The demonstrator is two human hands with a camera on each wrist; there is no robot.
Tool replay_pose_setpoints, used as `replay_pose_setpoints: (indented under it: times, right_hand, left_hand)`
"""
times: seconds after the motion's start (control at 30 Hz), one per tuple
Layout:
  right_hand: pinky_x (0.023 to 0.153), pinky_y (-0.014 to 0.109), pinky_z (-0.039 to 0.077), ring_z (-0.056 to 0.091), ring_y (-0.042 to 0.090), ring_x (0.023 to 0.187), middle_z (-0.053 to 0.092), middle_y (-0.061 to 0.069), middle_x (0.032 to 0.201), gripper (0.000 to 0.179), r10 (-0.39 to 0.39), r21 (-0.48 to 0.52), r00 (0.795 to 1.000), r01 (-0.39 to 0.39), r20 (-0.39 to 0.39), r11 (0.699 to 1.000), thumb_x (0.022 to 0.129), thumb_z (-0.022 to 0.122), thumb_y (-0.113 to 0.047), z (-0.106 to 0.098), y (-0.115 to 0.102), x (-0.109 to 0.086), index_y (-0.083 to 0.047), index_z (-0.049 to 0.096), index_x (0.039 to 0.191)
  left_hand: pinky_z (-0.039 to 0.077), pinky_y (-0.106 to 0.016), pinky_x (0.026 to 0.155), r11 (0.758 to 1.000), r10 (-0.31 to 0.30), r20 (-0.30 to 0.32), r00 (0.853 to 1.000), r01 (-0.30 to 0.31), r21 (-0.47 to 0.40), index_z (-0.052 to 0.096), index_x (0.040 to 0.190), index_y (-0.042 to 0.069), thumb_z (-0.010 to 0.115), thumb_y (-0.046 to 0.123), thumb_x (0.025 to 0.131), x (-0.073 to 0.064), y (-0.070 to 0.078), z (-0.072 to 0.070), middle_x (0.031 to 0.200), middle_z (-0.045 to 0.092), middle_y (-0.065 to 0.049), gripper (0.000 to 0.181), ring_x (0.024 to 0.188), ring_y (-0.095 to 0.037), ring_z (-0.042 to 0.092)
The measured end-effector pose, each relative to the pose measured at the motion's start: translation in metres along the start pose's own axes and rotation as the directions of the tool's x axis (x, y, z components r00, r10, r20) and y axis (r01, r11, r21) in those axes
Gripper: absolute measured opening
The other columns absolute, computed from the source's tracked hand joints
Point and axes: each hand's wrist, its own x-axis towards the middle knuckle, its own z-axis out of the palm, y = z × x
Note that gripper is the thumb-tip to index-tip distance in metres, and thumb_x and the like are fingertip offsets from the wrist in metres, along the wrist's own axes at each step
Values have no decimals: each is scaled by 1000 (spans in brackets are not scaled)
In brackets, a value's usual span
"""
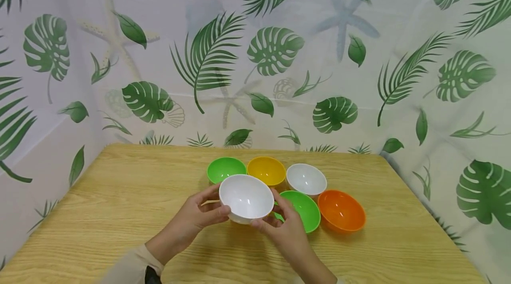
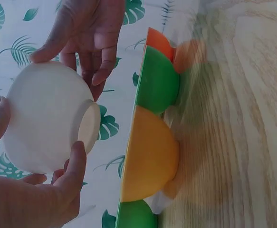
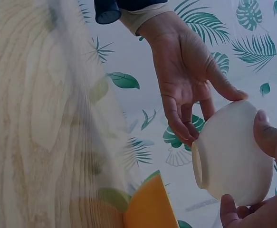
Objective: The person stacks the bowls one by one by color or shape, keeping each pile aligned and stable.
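Both hands hold a white bowl point(image 1: 246, 197) above the table, its opening tilted toward the head camera. My left hand point(image 1: 189, 222) grips its left side, thumb near the rim and fingers behind and beneath. On the opposite side my right hand point(image 1: 286, 227) pinches the bowl between thumb and fingers. The left wrist view shows the outer wall and round foot of the white bowl point(image 2: 48, 118), with a left fingertip point(image 2: 77, 152) at the foot. In the right wrist view, the left hand point(image 3: 186, 71) and right hand point(image 3: 266, 204) are on the white bowl point(image 3: 235, 152).
Behind the held bowl stand a green bowl point(image 1: 226, 169), a yellow bowl point(image 1: 266, 171) and another white bowl point(image 1: 306, 179). A second green bowl point(image 1: 305, 213) and an orange bowl point(image 1: 341, 211) stand nearer on the wooden table point(image 1: 131, 195). A leaf-patterned cloth point(image 1: 223, 128) hangs behind.
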Motion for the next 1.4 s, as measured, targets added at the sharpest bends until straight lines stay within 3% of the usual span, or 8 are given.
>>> replay_pose_setpoints:
  times: [0.13, 0.27, 0.57, 0.8, 1.0, 1.17, 1.4]
  right_hand:
    - [90, 25, 52, 50, 28, 115, 45, 12, 137, 81, -14, -3, 1000, 14, 14, 1000, 76, 81, -17, -10, -2, 1, -3, 40, 144]
    - [90, 24, 52, 49, 28, 115, 43, 11, 138, 81, -17, -16, 997, 18, 72, 1000, 75, 81, -12, -27, -2, 2, -5, 40, 145]
    - [89, 22, 52, 51, 27, 112, 38, 10, 143, 87, -8, -107, 985, 27, 174, 994, 73, 83, -17, -47, -2, -7, -9, 37, 147]
    - [84, 22, 54, 55, 25, 104, 43, 16, 134, 91, -25, -173, 987, 53, 158, 983, 67, 85, -20, -53, 4, -13, -4, 40, 145]
    - [84, 23, 54, 60, 26, 102, 48, 18, 130, 89, -22, -218, 985, 60, 170, 974, 65, 87, -21, -60, 11, -18, -3, 44, 141]
    - [86, 23, 54, 63, 24, 101, 52, 21, 130, 86, 0, -203, 982, 39, 189, 978, 67, 86, -24, -65, 15, -23, 1, 45, 138]
    - [88, 25, 53, 63, 28, 105, 49, 26, 134, 86, 33, -191, 969, 15, 245, 982, 67, 84, -28, -72, 20, -28, 5, 45, 137]
  left_hand:
    - [50, -36, 96, 996, 5, 4, 1000, -5, 90, 41, 144, 5, 73, 25, 87, 2, -1, 6, 138, 47, -16, 69, 122, -28, 50]
    - [50, -35, 96, 994, 7, 43, 999, -12, 111, 44, 141, 2, 74, 26, 85, 5, -2, 10, 140, 47, -16, 68, 130, -32, 45]
    - [51, -33, 94, 988, 38, 116, 992, -55, 147, 34, 147, 3, 81, 27, 76, 5, -5, 19, 135, 46, -19, 88, 118, -28, 52]
    - [50, -36, 96, 978, 63, 155, 986, -92, 189, 44, 139, 1, 83, 22, 75, 5, -7, 27, 135, 49, -17, 78, 120, -31, 52]
    - [49, -30, 97, 966, 83, 185, 979, -124, 225, 37, 141, -6, 84, 22, 73, 2, -11, 30, 137, 47, -21, 86, 124, -36, 51]
    - [50, -28, 94, 959, 84, 219, 972, -138, 247, 30, 144, -11, 83, 21, 74, 0, -17, 29, 134, 48, -26, 93, 118, -35, 56]
    - [53, -30, 91, 943, 93, 228, 969, -159, 291, 45, 135, -7, 83, 19, 74, -4, -22, 31, 132, 53, -22, 77, 113, -34, 58]
